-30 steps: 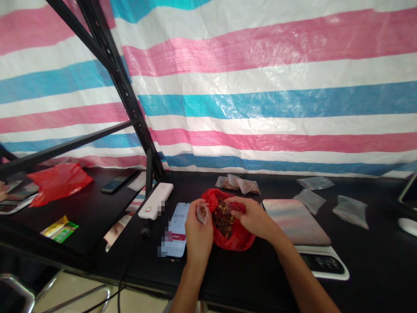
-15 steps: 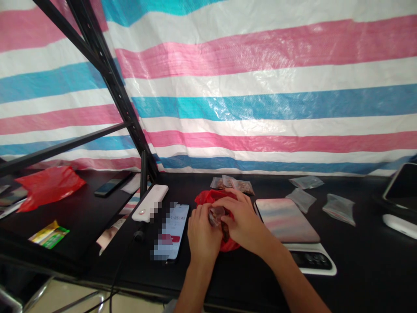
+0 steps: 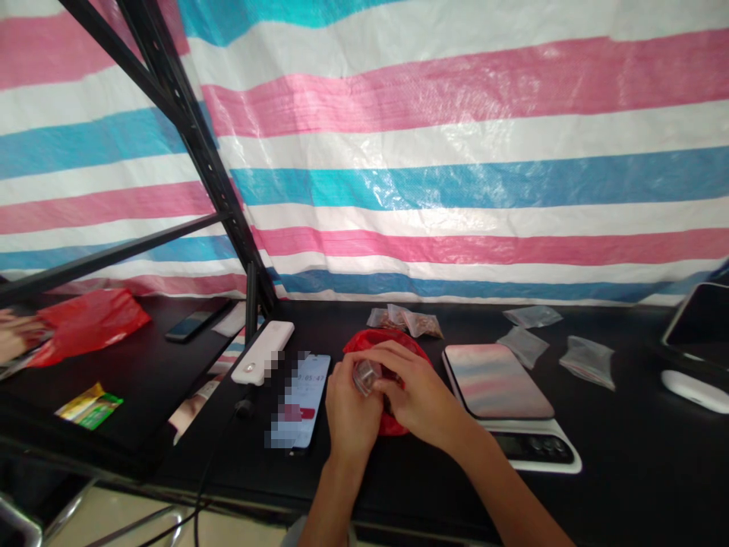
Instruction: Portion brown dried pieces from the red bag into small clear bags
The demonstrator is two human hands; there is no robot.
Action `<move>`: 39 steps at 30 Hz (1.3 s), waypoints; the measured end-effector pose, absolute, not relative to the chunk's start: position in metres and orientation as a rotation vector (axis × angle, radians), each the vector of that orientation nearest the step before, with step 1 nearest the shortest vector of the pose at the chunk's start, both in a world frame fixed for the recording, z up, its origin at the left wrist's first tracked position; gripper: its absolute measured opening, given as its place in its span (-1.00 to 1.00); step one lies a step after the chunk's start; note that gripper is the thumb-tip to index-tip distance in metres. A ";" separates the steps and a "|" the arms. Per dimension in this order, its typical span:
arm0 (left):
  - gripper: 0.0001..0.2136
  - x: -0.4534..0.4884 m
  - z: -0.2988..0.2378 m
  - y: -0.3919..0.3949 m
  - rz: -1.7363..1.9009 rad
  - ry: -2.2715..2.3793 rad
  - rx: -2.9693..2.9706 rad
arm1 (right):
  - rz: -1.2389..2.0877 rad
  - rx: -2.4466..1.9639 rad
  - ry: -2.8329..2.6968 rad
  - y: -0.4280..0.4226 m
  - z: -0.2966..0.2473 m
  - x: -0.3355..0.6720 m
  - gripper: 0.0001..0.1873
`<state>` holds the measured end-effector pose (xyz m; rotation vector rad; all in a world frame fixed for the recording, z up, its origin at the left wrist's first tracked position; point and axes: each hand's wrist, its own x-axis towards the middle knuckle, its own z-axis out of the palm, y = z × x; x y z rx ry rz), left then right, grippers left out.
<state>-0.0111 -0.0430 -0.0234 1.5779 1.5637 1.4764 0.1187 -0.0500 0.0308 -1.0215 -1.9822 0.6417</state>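
Observation:
My left hand [image 3: 348, 410] and my right hand [image 3: 418, 395] meet above a red plastic bag [image 3: 380, 343] on the black table [image 3: 626, 456]. Between their fingers is a small clear bag [image 3: 365, 374]; both hands pinch it. Most of the red bag is hidden behind my hands. A phone [image 3: 303, 399] with a lit screen lies just left of my left hand. A kitchen scale [image 3: 501, 395] with a reflective plate stands right of my right hand.
Filled small bags [image 3: 405, 320] lie behind the red bag; empty clear bags [image 3: 586, 353] lie at the right. A white power bank [image 3: 263, 352], black rack posts [image 3: 250, 304], another red bag [image 3: 85, 323] and another person's hand [image 3: 14, 342] are at left. A tablet [image 3: 698, 323] and white mouse [image 3: 695, 391] sit far right.
My right hand left the open red bag and joined the left hand at the small clear bag, held above the red bag. The view shifted slightly.

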 end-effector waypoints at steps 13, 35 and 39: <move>-0.80 -0.014 -0.017 -0.045 1.323 1.723 1.735 | 0.357 -1.074 -2.156 -0.052 0.033 0.116 -0.63; -0.51 -0.006 -0.025 -0.042 1.731 1.688 1.611 | 0.539 -0.991 -1.899 -0.057 0.031 0.120 -0.86; -0.61 0.007 -0.018 -0.044 1.628 1.831 1.720 | 0.442 -1.028 -1.656 -0.049 0.025 0.133 -0.85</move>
